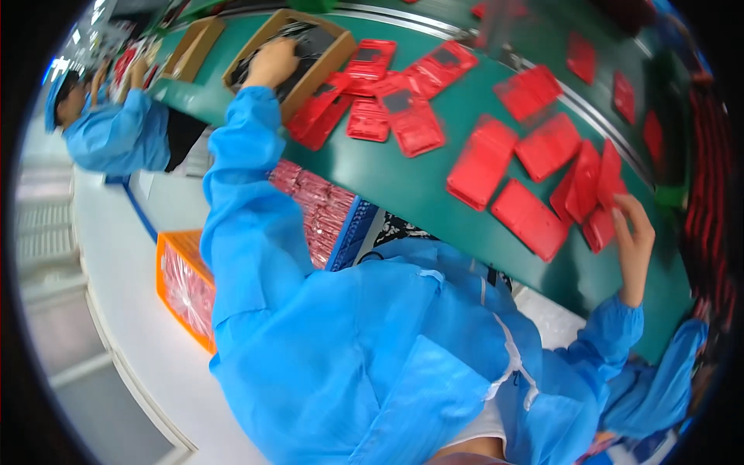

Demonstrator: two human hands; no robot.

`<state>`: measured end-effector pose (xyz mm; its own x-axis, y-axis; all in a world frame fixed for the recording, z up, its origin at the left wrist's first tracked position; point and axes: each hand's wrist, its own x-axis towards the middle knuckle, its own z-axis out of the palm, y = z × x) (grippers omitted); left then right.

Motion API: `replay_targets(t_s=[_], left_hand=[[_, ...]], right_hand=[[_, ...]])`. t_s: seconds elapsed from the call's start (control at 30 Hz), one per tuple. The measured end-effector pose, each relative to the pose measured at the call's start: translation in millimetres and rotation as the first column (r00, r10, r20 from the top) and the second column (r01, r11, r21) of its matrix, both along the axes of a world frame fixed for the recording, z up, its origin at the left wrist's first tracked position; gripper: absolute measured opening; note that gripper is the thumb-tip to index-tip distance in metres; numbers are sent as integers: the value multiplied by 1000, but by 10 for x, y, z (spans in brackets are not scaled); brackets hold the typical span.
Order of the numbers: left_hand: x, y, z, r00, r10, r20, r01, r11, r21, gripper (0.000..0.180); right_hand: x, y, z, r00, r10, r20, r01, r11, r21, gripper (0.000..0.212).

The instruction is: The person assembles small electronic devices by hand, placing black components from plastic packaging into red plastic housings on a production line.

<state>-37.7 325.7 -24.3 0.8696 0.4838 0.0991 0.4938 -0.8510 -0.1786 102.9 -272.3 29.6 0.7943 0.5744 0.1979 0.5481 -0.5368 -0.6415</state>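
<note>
The left hand (273, 65) is in an open cardboard box (322, 75) of dark, flat pieces (313, 40) — its fingertips are hidden, so its grip cannot be told. The right hand (636, 242) curves, fingers parted, at the edge of smooth red rectangular pieces (482, 161) scattered over the green tabletop (349, 172); whether it pinches one is unclear. Beyond runs a metal rail (403, 21); below, a blue crate (350, 232) holds shiny wrapped packs (314, 211), near an orange crate (182, 319).
</note>
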Motion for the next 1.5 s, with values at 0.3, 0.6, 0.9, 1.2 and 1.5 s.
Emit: replay_targets(t_s=[0.3,0.6,0.9,1.2,1.5], left_hand=[[-186,-753,420,771,99,629,245,866,-436,20],[514,-3251,597,814,48,579,569,-264,-779,11],[723,-3570,525,827,-59,560,538,-206,-817,14],[1525,-2976,140,918,-316,240,381,871,-311,59],[1797,-2824,-116,929,-313,197,357,623,-696,40]], right_hand=[[-336,374,-24,998,56,-7,-55,995,88,15],[-460,1018,-66,736,438,-517,131,657,742,19],[-333,689,-168,821,286,-494,206,659,723,12],[-168,509,-365,943,113,-313,200,559,805,11],[-296,419,-293,978,144,-152,-5,742,670,42]])
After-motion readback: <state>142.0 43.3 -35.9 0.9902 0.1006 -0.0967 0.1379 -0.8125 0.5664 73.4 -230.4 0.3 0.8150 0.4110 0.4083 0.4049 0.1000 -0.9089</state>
